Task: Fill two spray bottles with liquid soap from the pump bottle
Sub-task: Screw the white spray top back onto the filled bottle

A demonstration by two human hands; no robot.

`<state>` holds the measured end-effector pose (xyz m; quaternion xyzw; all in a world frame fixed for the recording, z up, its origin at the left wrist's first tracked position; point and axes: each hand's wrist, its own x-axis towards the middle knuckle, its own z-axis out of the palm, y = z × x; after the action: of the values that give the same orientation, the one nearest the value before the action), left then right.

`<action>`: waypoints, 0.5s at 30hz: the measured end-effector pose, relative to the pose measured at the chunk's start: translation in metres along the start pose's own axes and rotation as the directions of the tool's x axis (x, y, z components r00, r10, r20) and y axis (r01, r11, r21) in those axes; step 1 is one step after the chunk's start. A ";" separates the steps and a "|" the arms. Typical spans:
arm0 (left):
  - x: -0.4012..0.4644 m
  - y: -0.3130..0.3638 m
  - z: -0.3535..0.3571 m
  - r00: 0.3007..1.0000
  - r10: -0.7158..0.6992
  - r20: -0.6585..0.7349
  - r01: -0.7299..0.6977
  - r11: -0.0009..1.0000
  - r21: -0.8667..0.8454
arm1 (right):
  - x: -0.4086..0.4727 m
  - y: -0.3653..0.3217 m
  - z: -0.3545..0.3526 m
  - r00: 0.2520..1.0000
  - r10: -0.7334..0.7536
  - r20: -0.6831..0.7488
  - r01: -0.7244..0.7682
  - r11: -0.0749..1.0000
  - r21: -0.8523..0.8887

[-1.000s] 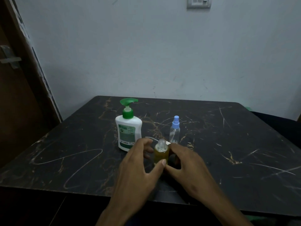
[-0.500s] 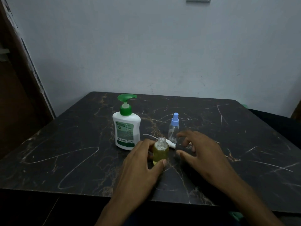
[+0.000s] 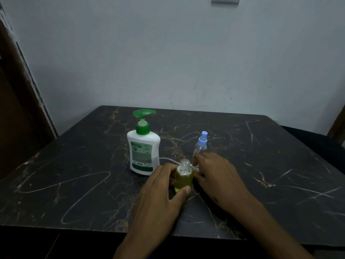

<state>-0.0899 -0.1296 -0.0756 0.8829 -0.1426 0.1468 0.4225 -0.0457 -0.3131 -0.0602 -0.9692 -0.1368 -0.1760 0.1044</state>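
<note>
My left hand (image 3: 160, 191) holds the open bottle (image 3: 183, 175) upright on the table (image 3: 74, 184), thumb against its near side and fingers curled behind it. The bottle is full of yellow-green soap almost to the shoulder, and its threaded neck is uncapped. My right hand (image 3: 217, 174) lies just right of it, palm down, fingers bent toward a white sprayer cap (image 3: 195, 167) lying on the table behind the bottle; I cannot tell whether the fingertips actually pinch the cap or only touch it. A thin white tube (image 3: 168, 160) runs left from under those fingers, behind the bottle, toward the pump bottle.

The pump bottle (image 3: 143, 146), white with a green pump head, stands just beyond and left of my left hand, spout pointing right. The second spray bottle (image 3: 200, 146), clear with a blue sprayer on, stands right behind my right fingertips; whether they touch it I cannot tell. It looks empty.
</note>
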 end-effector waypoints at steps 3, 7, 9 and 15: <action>0.000 0.000 0.000 1.000 -0.001 0.001 0.001 1.000 -0.013 | -0.008 0.002 -0.003 1.000 -0.002 -0.006 0.002 1.000 0.016; -0.001 0.001 -0.002 1.000 0.003 0.003 -0.003 1.000 -0.019 | -0.025 0.009 -0.011 1.000 0.023 -0.012 -0.022 1.000 0.019; -0.001 0.001 -0.002 1.000 0.002 0.011 -0.002 1.000 -0.024 | -0.036 0.013 -0.017 0.999 0.051 -0.004 -0.051 0.999 0.019; -0.001 0.000 -0.002 1.000 -0.011 0.022 0.011 1.000 -0.028 | -0.078 0.037 -0.045 0.986 0.163 0.041 -0.163 0.986 0.013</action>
<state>-0.0912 -0.1276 -0.0746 0.8792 -0.1445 0.1327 0.4343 -0.1189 -0.3769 -0.0532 -0.9796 -0.0606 -0.1464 0.1238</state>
